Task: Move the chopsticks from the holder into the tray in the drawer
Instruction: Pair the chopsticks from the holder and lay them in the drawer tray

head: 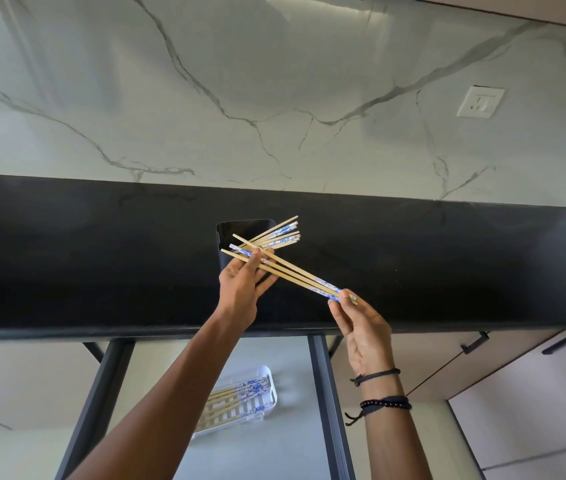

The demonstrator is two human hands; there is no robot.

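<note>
**A few chopsticks lifted, more left in the holder**

Head view: both hands are over the black countertop [101, 258], in front of the marble backsplash [274, 98]. The left hand [243, 282] has thumb and fingers closed on one end of a small bundle of chopsticks [288, 275]. The right hand [361, 327], with dark wristbands [383, 403] on its wrist, pinches the bundle's blue-patterned end between thumb and fingertips. The bundle slants from far left to near right, clear of the counter.

Just behind the left hand stands the black holder [236, 230]. A fan of further sticks [281, 233] leans right from it, and I cannot tell whether the left hand touches these too.

Nearer, below the counter edge, the drawer [274, 362] is open. Its white slatted tray [267, 372] already has several chopsticks lying lengthwise.

The sticks look light, stiff and smooth, so they are likely to slide or scissor apart. A hold at both ends, or a closed grip around the middle, should keep them parallel for laying along the tray's length.
</note>
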